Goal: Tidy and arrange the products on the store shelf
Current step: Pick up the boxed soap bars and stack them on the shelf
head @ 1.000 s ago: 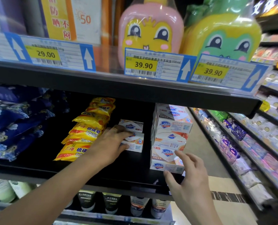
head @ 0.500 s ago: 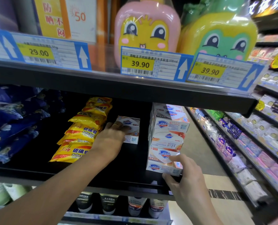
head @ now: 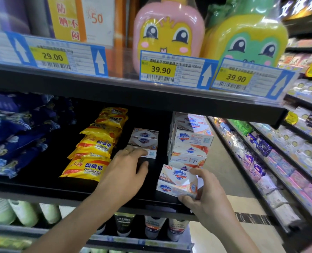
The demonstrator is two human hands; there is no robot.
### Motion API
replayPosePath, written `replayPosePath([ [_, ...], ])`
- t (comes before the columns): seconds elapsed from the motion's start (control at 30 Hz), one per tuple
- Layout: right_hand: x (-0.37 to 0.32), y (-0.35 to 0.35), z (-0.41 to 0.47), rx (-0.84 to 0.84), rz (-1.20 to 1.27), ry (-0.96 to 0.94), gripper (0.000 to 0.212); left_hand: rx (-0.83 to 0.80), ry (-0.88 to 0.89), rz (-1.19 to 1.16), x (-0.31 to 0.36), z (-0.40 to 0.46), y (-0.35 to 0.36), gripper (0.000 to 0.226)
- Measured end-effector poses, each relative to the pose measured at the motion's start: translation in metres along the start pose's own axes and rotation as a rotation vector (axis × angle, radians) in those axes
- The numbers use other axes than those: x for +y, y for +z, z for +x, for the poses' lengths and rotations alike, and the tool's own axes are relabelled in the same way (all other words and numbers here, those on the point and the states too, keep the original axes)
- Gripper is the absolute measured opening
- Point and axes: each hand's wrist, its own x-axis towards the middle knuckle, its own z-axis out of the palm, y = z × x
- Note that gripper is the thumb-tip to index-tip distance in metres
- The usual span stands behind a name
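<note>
On the black middle shelf (head: 42,187) stands a small stack of white Safeguard soap boxes (head: 144,141). My left hand (head: 122,172) touches the front of that stack's bottom box with its fingertips, thumb spread apart. To the right rises a taller stack of the same soap boxes (head: 189,141). My right hand (head: 204,194) grips one soap box (head: 177,181) between thumb and fingers, pulled out in front of the tall stack at the shelf's front edge.
Yellow sulfur soap packs (head: 91,154) lie in a row left of the small stack, blue bags (head: 14,132) further left. Pink (head: 166,33) and green cartoon bottles (head: 248,37) stand above. Tubes (head: 153,227) fill the shelf below. An aisle shelf (head: 279,161) runs off right.
My right hand has pulled a soap box out from the bottom of the tall stack toward me. My left hand has slid back from the small stack, now squared up.
</note>
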Motion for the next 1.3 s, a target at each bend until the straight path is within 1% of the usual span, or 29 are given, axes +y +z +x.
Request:
replayPosePath([
  [0.07, -0.006, -0.001, -0.003, -0.013, 0.015, -0.020, 0.062, -0.062, -0.100, -0.183, 0.001, -0.012, -0.001, 0.029],
  [0.17, -0.016, 0.002, -0.012, 0.022, 0.025, -0.123, 0.067, -0.180, -0.293, -0.497, 0.003, -0.021, -0.006, 0.024],
  [0.2, -0.019, 0.004, -0.015, 0.040, 0.043, -0.159, 0.068, -0.222, -0.347, -0.597, 0.004, -0.023, -0.008, 0.026],
  [0.27, -0.023, 0.009, -0.021, 0.082, 0.046, -0.236, 0.071, -0.296, -0.387, -0.720, 0.005, -0.027, -0.015, 0.038],
  [0.33, -0.025, 0.012, -0.024, 0.121, 0.044, -0.296, 0.076, -0.384, -0.375, -0.793, 0.008, -0.031, -0.022, 0.047],
  [0.4, -0.027, 0.015, -0.026, 0.146, 0.040, -0.350, 0.081, -0.426, -0.366, -0.817, 0.012, -0.035, -0.028, 0.048],
  [0.47, -0.029, 0.016, -0.028, 0.171, 0.040, -0.403, 0.083, -0.424, -0.365, -0.828, 0.014, -0.037, -0.032, 0.047],
  [0.6, -0.036, 0.017, -0.034, 0.179, 0.065, -0.467, 0.074, -0.392, -0.367, -0.879, 0.014, -0.045, -0.036, 0.050],
  [0.67, -0.037, 0.016, -0.036, 0.155, 0.076, -0.463, 0.079, -0.389, -0.365, -0.890, 0.013, -0.049, -0.036, 0.046],
  [0.77, -0.036, 0.012, -0.041, 0.092, 0.063, -0.408, 0.090, -0.379, -0.369, -0.918, 0.010, -0.054, -0.035, 0.043],
  [0.83, -0.038, 0.009, -0.042, 0.048, 0.108, -0.316, 0.089, -0.347, -0.362, -0.931, 0.008, -0.057, -0.036, 0.042],
  [0.9, -0.044, 0.004, -0.049, 0.028, 0.193, -0.201, 0.077, -0.311, -0.326, -0.928, 0.006, -0.059, -0.037, 0.039],
  [1.0, -0.061, -0.003, -0.046, -0.010, 0.464, 0.098, 0.060, -0.267, -0.260, -0.937, 0.005, -0.061, -0.039, 0.029],
  [1.07, -0.071, 0.000, -0.033, -0.067, 0.614, 0.270, 0.038, -0.254, -0.211, -0.948, 0.004, -0.062, -0.040, 0.033],
  [1.13, -0.075, 0.001, -0.035, -0.169, 0.699, 0.254, 0.011, -0.247, -0.163, -0.961, 0.002, -0.063, -0.040, 0.036],
  [1.2, -0.078, -0.003, -0.034, -0.260, 0.725, 0.258, 0.012, -0.239, -0.115, -0.970, 0.000, -0.065, -0.040, 0.038],
  [1.23, -0.081, -0.004, -0.031, -0.295, 0.749, 0.317, 0.007, -0.240, -0.097, -0.971, 0.000, -0.066, -0.039, 0.038],
  [1.27, -0.082, -0.006, -0.033, -0.352, 0.785, 0.346, 0.016, -0.246, -0.079, -0.964, -0.001, -0.067, -0.038, 0.039],
  [1.3, -0.075, -0.010, -0.039, -0.391, 0.820, 0.357, 0.036, -0.253, -0.064, -0.949, -0.001, -0.068, -0.037, 0.040],
])
